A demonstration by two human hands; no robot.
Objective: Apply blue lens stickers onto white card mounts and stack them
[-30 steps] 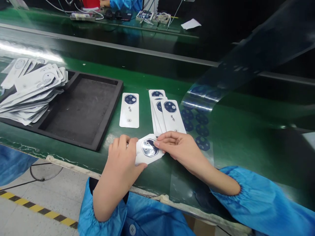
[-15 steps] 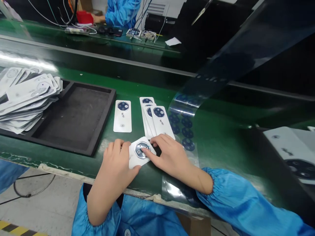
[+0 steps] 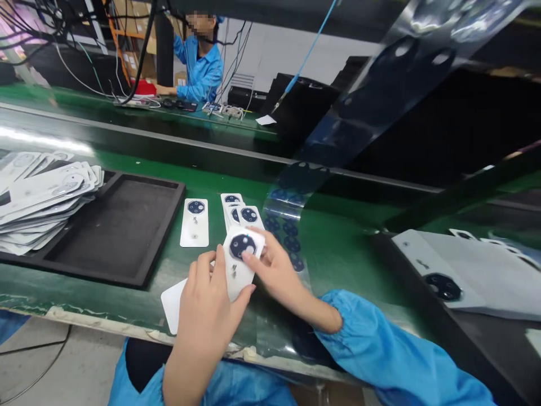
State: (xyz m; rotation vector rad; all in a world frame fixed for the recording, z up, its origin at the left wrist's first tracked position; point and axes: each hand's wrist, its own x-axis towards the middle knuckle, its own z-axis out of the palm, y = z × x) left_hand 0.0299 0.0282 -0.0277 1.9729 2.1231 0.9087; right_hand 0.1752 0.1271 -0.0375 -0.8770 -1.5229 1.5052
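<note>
I hold a white phone back panel [image 3: 239, 275] with a dark round camera patch, tilted up off the bench, between both hands. My left hand [image 3: 205, 307] grips its left and lower edges, thumb at the bottom corner. My right hand [image 3: 276, 268] pinches the upper right, its thumb on the face at the edge of the camera patch. Another white panel [image 3: 171, 307] lies partly hidden beneath my left hand. Beyond the held panel is a fanned pile of similar panels [image 3: 250, 216], partly covered. A single panel [image 3: 194, 228] lies flat left of the pile.
At left, a black tray [image 3: 114, 225] has a heap of white panels [image 3: 46, 197] on its left side. A clear film strip [image 3: 291, 197] with dark round stickers runs down onto the bench right of the pile. More panels [image 3: 456, 270] lie at right. A co-worker [image 3: 203, 73] sits beyond the bench.
The held panel has been raised and turned more upright, its camera patch now dark rather than shiny. The panel under my left hand has come into view. My head view has tilted upward.
</note>
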